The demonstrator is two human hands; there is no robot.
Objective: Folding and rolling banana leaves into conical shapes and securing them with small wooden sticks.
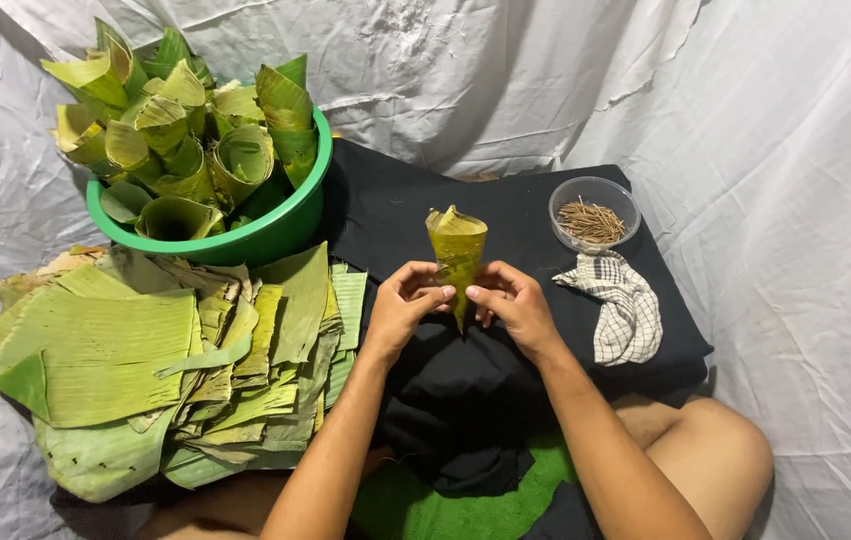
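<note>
Already many leaf cones (196,140) fill the green basin (276,235); both hands, left hand (406,300) and right hand (511,300), pinch another leaf cone (457,250), flat leaves (146,350) remaining at the cloth's left edge

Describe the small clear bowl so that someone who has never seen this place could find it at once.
Start at the black cloth spread on the white sheet. At its far right corner, above the checked cloth, stands the small clear bowl. Unlike the big green basin full of leaf cones, it is see-through and holds only thin brown sticks.
</note>
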